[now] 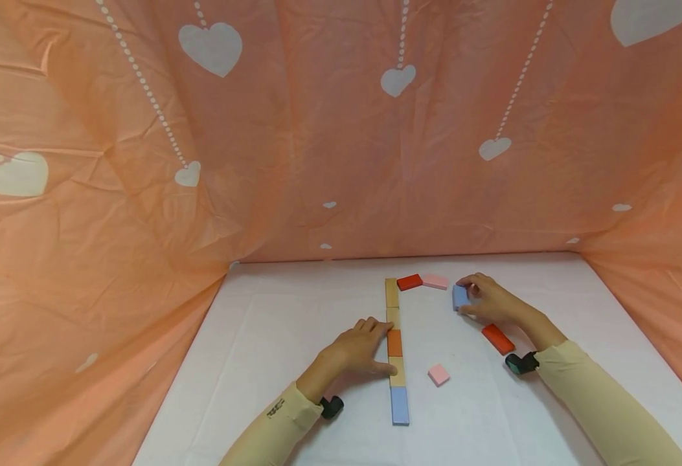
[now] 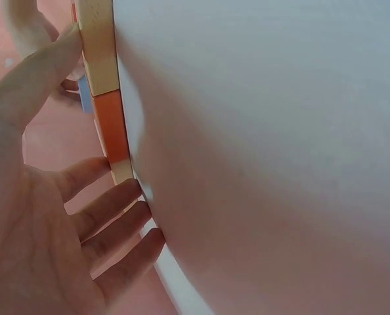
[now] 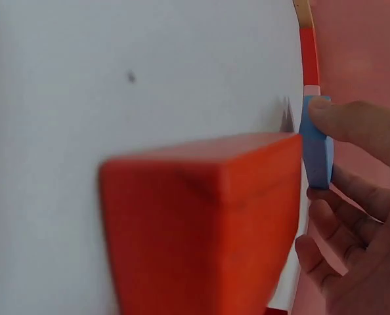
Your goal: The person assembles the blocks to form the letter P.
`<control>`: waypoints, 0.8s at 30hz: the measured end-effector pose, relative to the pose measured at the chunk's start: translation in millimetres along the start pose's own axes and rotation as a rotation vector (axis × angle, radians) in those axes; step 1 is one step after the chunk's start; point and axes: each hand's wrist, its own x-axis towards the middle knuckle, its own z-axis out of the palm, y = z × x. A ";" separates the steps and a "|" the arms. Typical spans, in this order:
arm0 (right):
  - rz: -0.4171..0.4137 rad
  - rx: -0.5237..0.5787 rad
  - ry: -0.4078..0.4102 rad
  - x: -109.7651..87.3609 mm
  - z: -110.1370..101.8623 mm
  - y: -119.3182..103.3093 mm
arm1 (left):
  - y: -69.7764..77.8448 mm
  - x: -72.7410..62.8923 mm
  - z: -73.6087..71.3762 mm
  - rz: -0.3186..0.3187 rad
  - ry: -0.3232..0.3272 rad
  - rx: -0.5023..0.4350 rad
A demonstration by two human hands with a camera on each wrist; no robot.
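Observation:
A straight row of blocks runs away from the person: wooden blocks [image 1: 392,292], an orange block [image 1: 395,343], and a blue block [image 1: 399,406] at the near end. My left hand [image 1: 355,349] lies along the row's left side. Its spread fingers and thumb touch the blocks, also seen in the left wrist view. Between thumb and fingers, my right hand [image 1: 495,304] pinches another blue block [image 3: 318,144], right of a pink block [image 1: 435,281]. That pink block meets a red block [image 1: 409,282] by the row's far end.
Below the right hand lies a second red block [image 1: 498,339], large and close in the right wrist view. A small pink block [image 1: 438,375] sits right of the row. The white tabletop [image 1: 276,310] ends at a peach curtain [image 1: 341,129] with hearts.

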 end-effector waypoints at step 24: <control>0.023 0.002 -0.073 9.4 -0.4 -6.7 | -0.3 -1.0 -1.1 0.001 0.009 -0.003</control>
